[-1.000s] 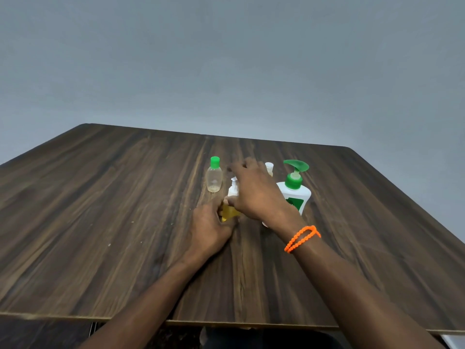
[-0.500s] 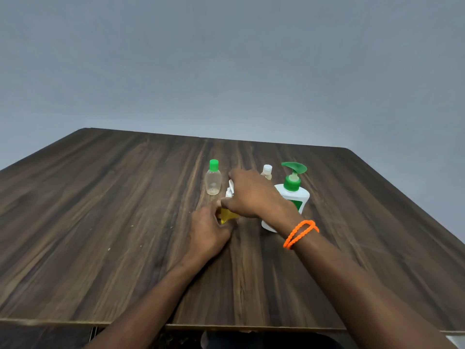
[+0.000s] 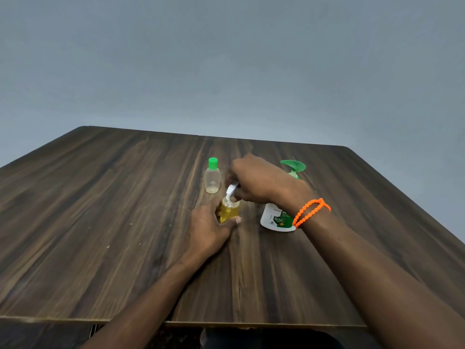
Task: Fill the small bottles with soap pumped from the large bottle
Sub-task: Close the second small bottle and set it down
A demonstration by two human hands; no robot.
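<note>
Wood table (image 3: 100,222), sm bottle (image 3: 229,212) yellow-filled

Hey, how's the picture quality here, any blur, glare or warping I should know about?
Head view: light is soft and even, with no glare on the table; the wide lens splays the table edges outward; the white cap under the right hand looks smeared; the yellow bottle in the left hand is fairly sharp.

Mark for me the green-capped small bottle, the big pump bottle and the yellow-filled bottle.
green-capped small bottle (image 3: 212,178): head view, on its clear body.
big pump bottle (image 3: 273,219): head view, on its white lower body.
yellow-filled bottle (image 3: 228,211): head view, on its yellow body.
</note>
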